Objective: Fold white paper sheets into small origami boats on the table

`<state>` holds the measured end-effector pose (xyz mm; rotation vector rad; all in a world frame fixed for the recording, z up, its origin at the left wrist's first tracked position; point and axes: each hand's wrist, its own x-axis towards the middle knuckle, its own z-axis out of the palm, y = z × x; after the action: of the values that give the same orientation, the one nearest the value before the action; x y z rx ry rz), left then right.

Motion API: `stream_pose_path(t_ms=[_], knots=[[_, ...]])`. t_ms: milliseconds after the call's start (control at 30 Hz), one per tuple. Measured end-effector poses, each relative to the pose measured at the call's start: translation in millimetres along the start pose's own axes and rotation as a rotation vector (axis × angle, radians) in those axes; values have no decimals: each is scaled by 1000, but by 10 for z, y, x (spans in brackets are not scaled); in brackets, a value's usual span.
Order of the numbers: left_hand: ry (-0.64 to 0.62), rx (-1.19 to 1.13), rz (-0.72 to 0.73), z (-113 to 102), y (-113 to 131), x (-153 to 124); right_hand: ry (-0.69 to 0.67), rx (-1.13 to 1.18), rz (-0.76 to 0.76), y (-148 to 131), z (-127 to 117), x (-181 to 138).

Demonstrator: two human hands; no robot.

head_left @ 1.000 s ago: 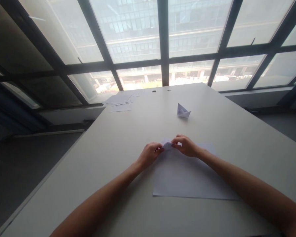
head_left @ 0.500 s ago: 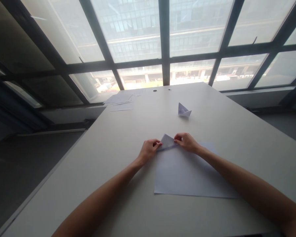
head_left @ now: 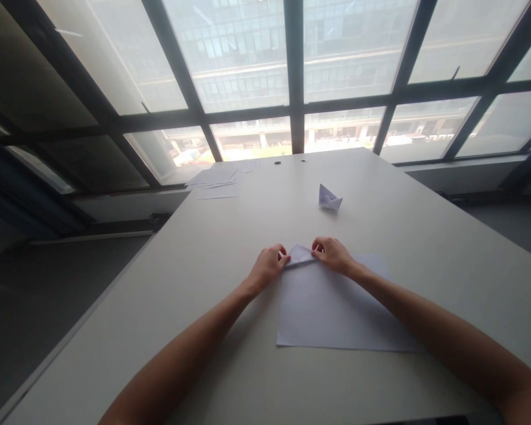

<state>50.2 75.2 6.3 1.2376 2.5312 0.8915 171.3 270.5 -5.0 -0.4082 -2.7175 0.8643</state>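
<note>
A small folded piece of white paper point(head_left: 300, 255) is held between my two hands just above the white table point(head_left: 212, 254). My left hand point(head_left: 269, 268) pinches its left end with closed fingers. My right hand point(head_left: 334, 255) pinches its right end the same way. Directly beneath and in front of the hands lies a flat white sheet of paper point(head_left: 331, 310). A finished white paper boat point(head_left: 329, 199) stands farther back on the table, apart from both hands.
Several loose paper sheets point(head_left: 216, 180) lie at the table's far left corner. Two small round holes point(head_left: 278, 162) sit near the far edge. Large windows with dark frames rise behind the table. The table's left edge drops to a dark floor.
The folded paper has been pulled wider between my hands, from a small bunched shape into a flat pointed form. Both hands moved slightly apart and a little farther away.
</note>
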Motion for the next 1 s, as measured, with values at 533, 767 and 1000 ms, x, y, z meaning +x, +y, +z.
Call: stream_pose_path(t_ms=[533, 767, 1000], knots=[[-24, 199, 660, -69, -140, -45, 102, 31, -234, 188, 93, -10], [-20, 338, 715, -138, -99, -42, 58, 21, -491, 232, -99, -18], [269, 133, 647, -219, -56, -91, 178, 207, -589, 66, -200, -55]])
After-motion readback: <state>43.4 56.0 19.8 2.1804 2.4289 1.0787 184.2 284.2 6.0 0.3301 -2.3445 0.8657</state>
